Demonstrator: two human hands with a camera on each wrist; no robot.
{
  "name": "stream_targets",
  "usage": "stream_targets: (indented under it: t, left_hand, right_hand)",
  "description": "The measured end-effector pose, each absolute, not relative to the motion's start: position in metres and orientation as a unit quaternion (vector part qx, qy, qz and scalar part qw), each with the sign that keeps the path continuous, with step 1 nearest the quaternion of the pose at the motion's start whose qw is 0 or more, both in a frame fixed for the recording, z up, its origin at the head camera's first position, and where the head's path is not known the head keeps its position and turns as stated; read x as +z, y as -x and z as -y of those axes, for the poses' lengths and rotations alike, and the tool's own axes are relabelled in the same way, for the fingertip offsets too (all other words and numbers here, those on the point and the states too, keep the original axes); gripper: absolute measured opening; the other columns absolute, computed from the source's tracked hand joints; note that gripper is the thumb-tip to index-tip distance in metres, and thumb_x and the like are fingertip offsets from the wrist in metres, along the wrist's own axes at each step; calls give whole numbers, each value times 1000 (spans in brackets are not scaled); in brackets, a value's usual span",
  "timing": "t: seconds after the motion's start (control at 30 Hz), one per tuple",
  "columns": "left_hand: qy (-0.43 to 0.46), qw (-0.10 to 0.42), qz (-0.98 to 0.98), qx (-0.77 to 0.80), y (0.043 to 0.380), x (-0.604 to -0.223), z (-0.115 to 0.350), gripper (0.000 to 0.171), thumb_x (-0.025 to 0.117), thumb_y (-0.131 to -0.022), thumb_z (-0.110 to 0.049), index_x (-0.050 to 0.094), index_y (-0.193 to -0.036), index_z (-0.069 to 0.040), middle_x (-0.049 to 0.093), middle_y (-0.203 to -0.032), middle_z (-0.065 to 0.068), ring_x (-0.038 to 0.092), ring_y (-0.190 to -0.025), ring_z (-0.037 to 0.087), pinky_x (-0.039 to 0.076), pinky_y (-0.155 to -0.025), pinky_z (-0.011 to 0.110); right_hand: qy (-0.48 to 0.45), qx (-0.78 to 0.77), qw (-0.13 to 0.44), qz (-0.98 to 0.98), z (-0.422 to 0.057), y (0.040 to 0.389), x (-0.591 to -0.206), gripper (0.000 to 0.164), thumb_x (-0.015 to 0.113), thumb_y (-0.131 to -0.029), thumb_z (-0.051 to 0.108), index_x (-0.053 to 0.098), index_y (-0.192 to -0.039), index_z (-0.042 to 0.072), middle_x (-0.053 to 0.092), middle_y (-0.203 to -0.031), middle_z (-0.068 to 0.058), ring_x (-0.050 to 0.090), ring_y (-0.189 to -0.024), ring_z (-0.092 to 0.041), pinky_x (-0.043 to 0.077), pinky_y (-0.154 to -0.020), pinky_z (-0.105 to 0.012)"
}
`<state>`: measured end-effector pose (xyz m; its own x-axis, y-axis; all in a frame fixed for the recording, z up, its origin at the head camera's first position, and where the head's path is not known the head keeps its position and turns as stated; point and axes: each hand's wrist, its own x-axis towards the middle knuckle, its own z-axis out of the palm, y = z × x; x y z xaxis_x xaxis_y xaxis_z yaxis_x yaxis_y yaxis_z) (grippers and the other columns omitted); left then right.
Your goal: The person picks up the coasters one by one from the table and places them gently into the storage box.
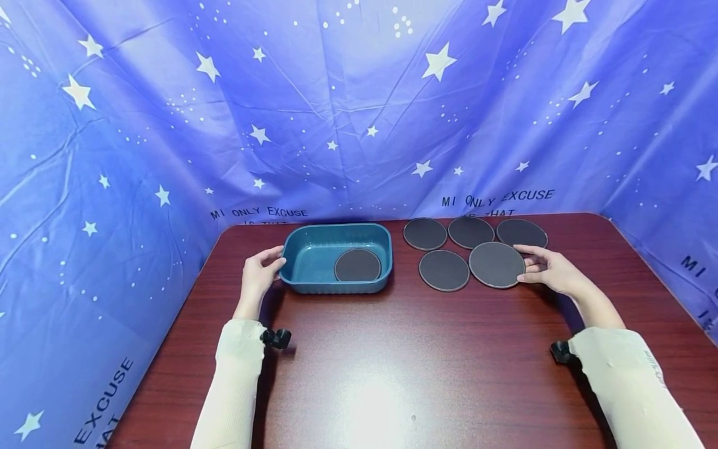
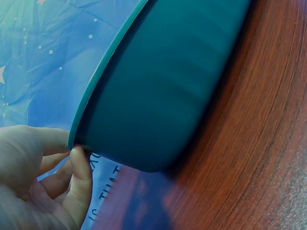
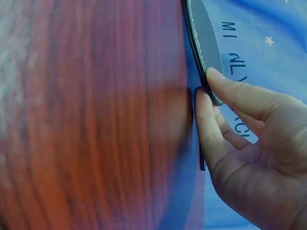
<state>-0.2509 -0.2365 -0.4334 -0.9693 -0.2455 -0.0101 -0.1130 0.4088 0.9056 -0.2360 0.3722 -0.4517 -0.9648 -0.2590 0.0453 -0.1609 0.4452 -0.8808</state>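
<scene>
A teal rectangular dish (image 1: 336,288) stands at the back left of the table, with one round dark coaster (image 1: 357,265) lying inside toward its right end. My left hand (image 1: 261,273) pinches the dish's left rim between thumb and fingers; the left wrist view shows the fingertips at the rim (image 2: 79,115). A dark round coaster (image 1: 497,265) with a stitched edge is pinched by its right side in my right hand (image 1: 552,272). In the right wrist view this coaster (image 3: 207,40) is raised above the wood, thumb on one face and fingers under the other.
Several more coasters lie near the back edge: a front one (image 1: 444,270), and a back row with left (image 1: 425,234), middle (image 1: 471,232) and right (image 1: 521,232) ones. Behind the reddish-brown table (image 1: 336,349) hangs a blue star-patterned curtain (image 1: 348,125).
</scene>
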Motion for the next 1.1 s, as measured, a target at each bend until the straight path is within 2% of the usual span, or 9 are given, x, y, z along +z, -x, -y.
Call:
stream_targets:
  t: [0.07, 0.13, 0.27, 0.4, 0.53, 0.73, 0.93, 1.1]
  left_hand:
    - [-106, 64, 838, -532, 251, -433, 236, 37, 66, -96, -11, 65, -133, -8, 66, -127, 20, 64, -77, 11, 53, -59, 13]
    - [-103, 67, 839, -530, 250, -433, 236, 37, 66, -95, -11, 65, -132, -7, 66, -126, 20, 63, -73, 8, 52, -58, 13]
    - [-99, 70, 841, -527, 250, -432, 235, 37, 66, -95, -11, 65, -132, -7, 66, -125, 21, 60, -68, 2, 52, -58, 13]
    - [-103, 67, 838, -532, 250, -432, 235, 37, 66, -96, -11, 65, -132, -8, 66, -126, 20, 60, -70, 2, 52, -58, 13]
    - [-105, 66, 837, -533, 251, -432, 235, 37, 66, -95, -11, 65, -132, -8, 66, -126, 20, 59, -70, 0, 51, -58, 12]
    - [-108, 65, 838, -531, 251, -432, 235, 37, 66, -95, -11, 65, -132, -8, 66, -126, 19, 61, -72, 2, 52, -59, 12]
    - [-107, 66, 838, -531, 251, -432, 235, 36, 66, -95, -11, 65, -132, -8, 66, -125, 19, 62, -74, 5, 52, -58, 12]
    - [-105, 66, 837, -533, 252, -432, 235, 37, 66, -95, -10, 65, -132, -7, 65, -126, 20, 61, -72, 3, 51, -58, 12]
  right_hand:
    - [119, -536, 45, -834, -374, 235, -451, 63, 72, -83, -8, 57, -135, 24, 66, -90, 15, 63, -80, 5, 49, -70, -8]
    - [111, -545, 43, -830, -374, 233, -450, 60, 70, -86, -6, 58, -132, 31, 67, -90, 18, 63, -82, 6, 49, -71, -8]
    - [77, -552, 51, -829, -374, 232, -450, 55, 68, -90, -1, 58, -132, 31, 69, -90, 19, 62, -82, 5, 50, -70, -9]
    - [52, -632, 78, -769, -373, 231, -449, 53, 65, -90, -7, 63, -123, 35, 70, -90, 14, 65, -79, 2, 55, -71, -12]
    - [34, -709, 100, -697, -373, 230, -450, 53, 63, -89, -12, 68, -117, 33, 71, -89, 7, 68, -79, -2, 58, -73, -15]
    - [14, -747, 105, -656, -372, 231, -450, 51, 66, -87, -12, 72, -113, 31, 71, -87, 4, 69, -79, -6, 59, -74, -18]
    - [14, -769, 111, -630, -372, 229, -446, 53, 60, -89, -16, 73, -111, 30, 72, -87, 2, 71, -81, -6, 59, -75, -19]
    - [21, -777, 113, -619, -372, 228, -444, 54, 56, -91, -17, 73, -111, 30, 73, -87, 1, 71, -82, -6, 59, -76, -19]
